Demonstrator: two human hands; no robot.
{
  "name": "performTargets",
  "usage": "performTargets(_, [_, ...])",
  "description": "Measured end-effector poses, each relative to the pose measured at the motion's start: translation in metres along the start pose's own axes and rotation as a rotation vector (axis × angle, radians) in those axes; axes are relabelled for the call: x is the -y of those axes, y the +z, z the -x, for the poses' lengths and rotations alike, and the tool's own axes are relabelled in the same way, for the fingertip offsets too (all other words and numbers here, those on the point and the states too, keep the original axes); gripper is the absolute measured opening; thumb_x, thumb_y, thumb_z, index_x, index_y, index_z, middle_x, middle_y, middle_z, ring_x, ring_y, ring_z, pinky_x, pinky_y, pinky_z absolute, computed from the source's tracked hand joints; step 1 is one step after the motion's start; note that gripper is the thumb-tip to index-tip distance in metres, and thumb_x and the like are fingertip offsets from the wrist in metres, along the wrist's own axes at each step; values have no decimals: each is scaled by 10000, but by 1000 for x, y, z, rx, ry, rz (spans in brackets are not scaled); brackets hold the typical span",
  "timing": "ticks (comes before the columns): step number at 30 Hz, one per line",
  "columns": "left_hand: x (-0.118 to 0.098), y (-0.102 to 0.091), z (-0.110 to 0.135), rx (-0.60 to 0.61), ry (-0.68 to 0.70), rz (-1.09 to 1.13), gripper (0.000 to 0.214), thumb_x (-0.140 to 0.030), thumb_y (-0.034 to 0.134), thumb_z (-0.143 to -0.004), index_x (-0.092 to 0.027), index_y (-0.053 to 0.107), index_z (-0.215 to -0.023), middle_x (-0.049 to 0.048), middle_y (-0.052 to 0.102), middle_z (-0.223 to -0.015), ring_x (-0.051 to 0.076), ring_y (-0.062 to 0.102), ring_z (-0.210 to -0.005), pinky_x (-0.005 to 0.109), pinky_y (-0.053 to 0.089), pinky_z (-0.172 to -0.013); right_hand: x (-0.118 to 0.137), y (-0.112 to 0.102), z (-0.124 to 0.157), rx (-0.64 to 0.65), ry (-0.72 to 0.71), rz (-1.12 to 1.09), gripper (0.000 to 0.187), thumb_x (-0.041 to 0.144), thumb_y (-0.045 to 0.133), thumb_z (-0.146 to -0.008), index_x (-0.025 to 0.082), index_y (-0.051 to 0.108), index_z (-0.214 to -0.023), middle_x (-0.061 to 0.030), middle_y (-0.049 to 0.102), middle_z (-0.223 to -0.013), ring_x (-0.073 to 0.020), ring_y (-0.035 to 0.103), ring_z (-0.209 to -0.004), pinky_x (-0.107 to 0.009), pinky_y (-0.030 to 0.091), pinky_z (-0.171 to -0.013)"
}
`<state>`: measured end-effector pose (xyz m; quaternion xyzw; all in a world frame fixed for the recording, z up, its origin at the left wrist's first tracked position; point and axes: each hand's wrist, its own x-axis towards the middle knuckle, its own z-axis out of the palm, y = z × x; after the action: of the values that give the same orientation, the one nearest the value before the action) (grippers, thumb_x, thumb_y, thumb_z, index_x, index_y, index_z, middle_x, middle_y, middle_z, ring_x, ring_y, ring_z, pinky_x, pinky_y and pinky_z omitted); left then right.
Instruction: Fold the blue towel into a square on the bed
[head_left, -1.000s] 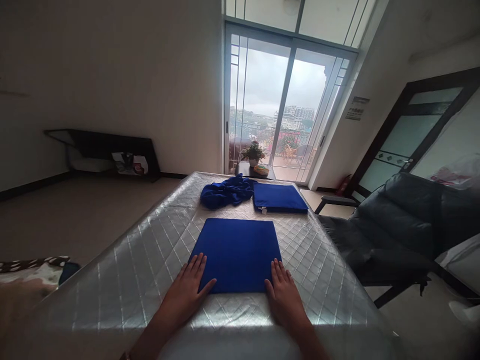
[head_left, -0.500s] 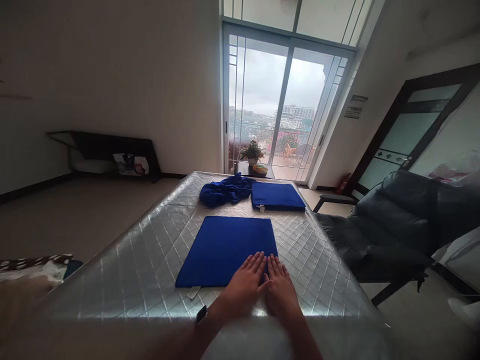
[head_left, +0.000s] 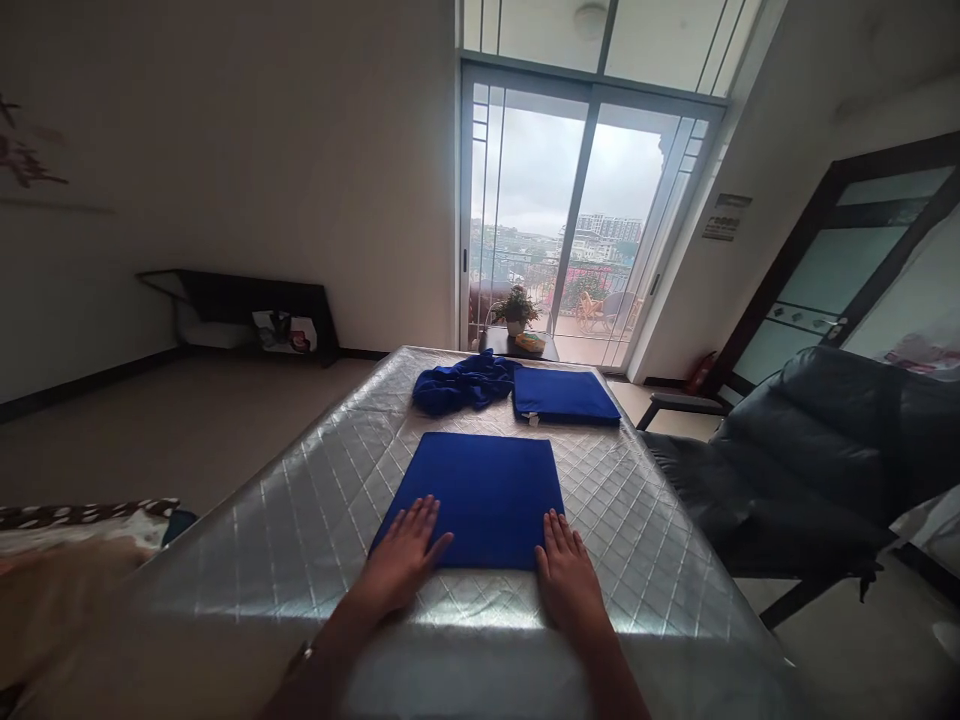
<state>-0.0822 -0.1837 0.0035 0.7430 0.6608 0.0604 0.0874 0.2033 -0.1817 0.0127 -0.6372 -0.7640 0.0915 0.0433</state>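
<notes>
Both grips flat, fingers apart: left hand (head_left: 403,556), right hand (head_left: 567,580) on folded cloth (head_left: 480,492) near corners

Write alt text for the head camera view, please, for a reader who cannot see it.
Two bare hands lie flat on the near corners of a folded blue cloth on a silver quilted surface: left hand, right hand. Farther off lie a crumpled blue cloth and a second folded one, with a glass balcony door behind.

Two folded blue cloths (head_left: 480,495), one crumpled cloth (head_left: 463,383), two hands (head_left: 405,555).
</notes>
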Motion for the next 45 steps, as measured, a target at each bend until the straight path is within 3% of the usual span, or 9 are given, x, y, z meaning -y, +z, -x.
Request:
performTargets(2, [22, 0, 12, -34, -89, -47, 749, -615, 175, -967, -119, 219, -1526, 107, 130, -1607, 245, 108, -1489, 464, 160, -1206, 0, 0, 0, -7, 1, 0, 579, 336, 202, -996, 115, 180, -1530, -36, 123, -1602, -148, 74, -1479, -376, 108, -1204])
performTargets(5, [35, 2, 23, -79, -129, -57, 787, -647, 199, -948, -120, 197, -1533, 111, 114, -1608, 236, 121, -1488, 441, 187, -1198, -1, 0, 1, -18, -1, 7, 575, 339, 204, -998, 116, 187, -1529, -31, 127, -1601, -144, 77, -1479, -371, 108, -1204])
performTargets(11, [29, 3, 25, -91, -133, -23, 843, -677, 207, -930, -93, 164, -1536, 119, 107, -1609, 231, 126, -1487, 420, 182, -1200, 0, -3, 2, -16, -8, 5, 573, 356, 190, -1008, 116, 190, -1528, -37, 130, -1599, -145, 83, -1478, -361, 114, -1202])
performTargets(25, [40, 21, 22, -212, -116, -43, 817, -677, 285, -909, -139, 262, -1524, 95, 214, -1598, 226, 194, -1477, 407, 201, -1198, -3, 2, 1, -24, 0, 9, 578, 365, 204, -1001, 125, 209, -1527, -21, 151, -1594, -153, 97, -1478, -365, 126, -1204])
performTargets(33, [39, 19, 24, -182, -125, -31, 833, -683, 288, -908, -140, 219, -1536, 96, 201, -1605, 233, 199, -1477, 425, 215, -1193, 0, -1, 2, 4, 9, 15, 589, 391, 182, -1005, 125, 180, -1530, -6, 106, -1596, -158, 75, -1479, -364, 109, -1210])
performTargets(40, [38, 16, 24, -157, -135, -27, 841, -687, 273, -911, -116, 236, -1527, 116, 199, -1600, 239, 209, -1473, 438, 231, -1190, 0, -26, -9, 120, -12, 18, 603, 403, 216, -994, 120, 227, -1527, -35, 156, -1595, -175, 117, -1477, -363, 125, -1202])
performTargets(45, [36, 16, 23, -203, -102, -44, 825, -666, 281, -922, -93, 261, -1516, 130, 222, -1592, 244, 235, -1465, 443, 244, -1190, 6, -46, -43, 38, -86, 21, 615, 410, 185, -1003, 94, 217, -1529, -62, 163, -1599, -173, 108, -1480, -359, 106, -1200])
